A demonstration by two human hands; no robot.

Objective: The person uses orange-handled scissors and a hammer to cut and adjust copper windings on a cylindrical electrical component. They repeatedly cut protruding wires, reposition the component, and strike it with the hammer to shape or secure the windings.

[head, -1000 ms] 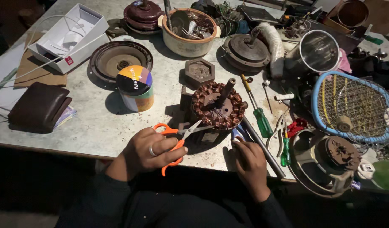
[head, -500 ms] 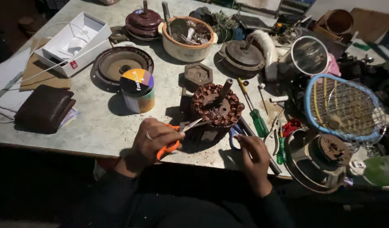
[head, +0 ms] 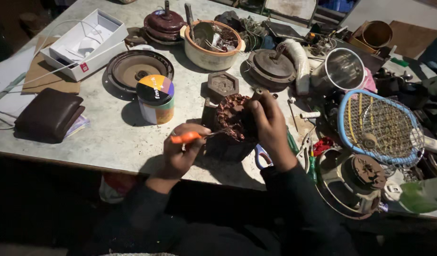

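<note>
My left hand [head: 183,151] grips orange-handled scissors [head: 186,137], their blades pointing right at a brown copper-wound motor stator [head: 229,114]. My right hand [head: 268,125] is clamped over the right side of the stator and tilts it up on its edge above the dark block beneath it. The stator stands near the front middle of the grey table [head: 109,142]. The scissor tips touch or nearly touch the windings; I cannot tell which.
A multicoloured round tin [head: 155,98] and a brown wallet [head: 49,114] lie to the left. A white box [head: 83,43], round motor covers [head: 138,70], a bowl of parts [head: 210,43], a steel cup [head: 341,70] and a blue racket [head: 379,127] crowd the back and right.
My right hand rose from the table's front edge and took hold of the stator, tipping it up. My left hand lifted the scissors toward the windings.
</note>
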